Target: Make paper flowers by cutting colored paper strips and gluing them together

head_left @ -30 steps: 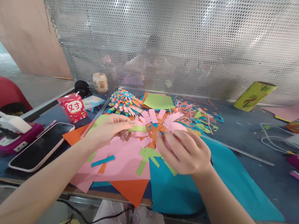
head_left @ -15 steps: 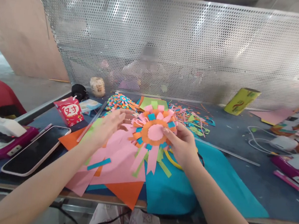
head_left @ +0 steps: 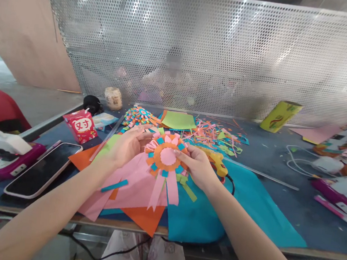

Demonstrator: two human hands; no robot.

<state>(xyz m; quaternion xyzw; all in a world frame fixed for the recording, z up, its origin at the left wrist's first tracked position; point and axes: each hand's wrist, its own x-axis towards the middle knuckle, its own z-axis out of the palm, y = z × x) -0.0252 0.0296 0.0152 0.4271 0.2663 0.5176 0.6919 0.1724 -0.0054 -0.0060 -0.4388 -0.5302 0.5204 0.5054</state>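
A paper rosette (head_left: pixel 169 156) with a pink centre, an orange ring and looped strips in blue, pink and orange is held above the table. Two pink paper tails hang from its lower edge. My right hand (head_left: pixel 199 164) pinches its right side, thumb on the front. My left hand (head_left: pixel 130 146) is at its left edge, fingers apart and partly curled; whether they touch the loops I cannot tell. Behind my right hand lies a yellow glue gun (head_left: pixel 217 160) with a black cord. Pink paper (head_left: pixel 136 184) and blue paper (head_left: pixel 196 216) lie underneath.
Another multicoloured paper flower (head_left: pixel 140 117), green sheets (head_left: pixel 178 120) and a heap of paper scraps (head_left: pixel 219 135) lie farther back. On the left are a phone (head_left: pixel 43 169), a purple power strip (head_left: pixel 13 164) and a red packet (head_left: pixel 81 126). A perforated metal panel (head_left: pixel 202 45) closes the rear.
The rosette and my right hand have moved left and slightly down, nearer my left hand. More of the glue gun and the green sheets now shows.
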